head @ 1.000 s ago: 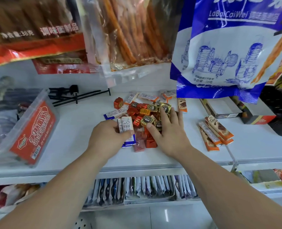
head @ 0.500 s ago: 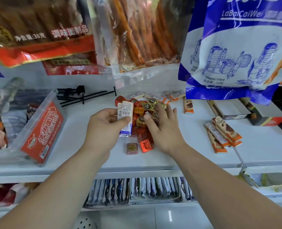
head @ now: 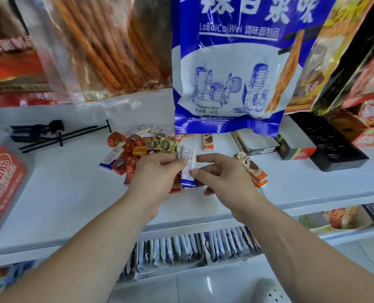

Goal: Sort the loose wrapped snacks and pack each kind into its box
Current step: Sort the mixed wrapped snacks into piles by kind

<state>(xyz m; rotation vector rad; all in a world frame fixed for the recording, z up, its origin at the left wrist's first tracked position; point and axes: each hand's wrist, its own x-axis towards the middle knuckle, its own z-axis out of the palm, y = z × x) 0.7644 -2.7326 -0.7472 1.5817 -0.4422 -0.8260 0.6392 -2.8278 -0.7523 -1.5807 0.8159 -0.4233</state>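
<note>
A heap of loose wrapped snacks point(head: 142, 147) lies on the white shelf point(head: 72, 193): red and orange squares, gold rounds, white-and-blue bars. My left hand point(head: 155, 176) grips a small stack of white-and-blue bars point(head: 188, 165) above the heap's right side. My right hand point(head: 221, 173) pinches the same stack from the right with thumb and forefinger. Orange chocolate bars point(head: 250, 169) lie stacked just right of my right hand, and one more orange bar point(head: 207, 142) lies behind. An open cardboard box point(head: 256, 143) and a red-fronted box point(head: 295, 149) stand at the back right.
A clear plastic tub with a red label point(head: 2, 184) stands at the left. Black metal hooks point(head: 50, 134) lie at the back left. Hanging snack bags, one blue and white point(head: 229, 68), crowd the space above. A black tray point(head: 335, 147) sits at the right. Packets fill the lower shelf point(head: 192, 248).
My left hand lifted the white-and-blue bars and carried them right, off the heap. My right hand left the heap and took hold of the stack's right side. The camera swung right.
</note>
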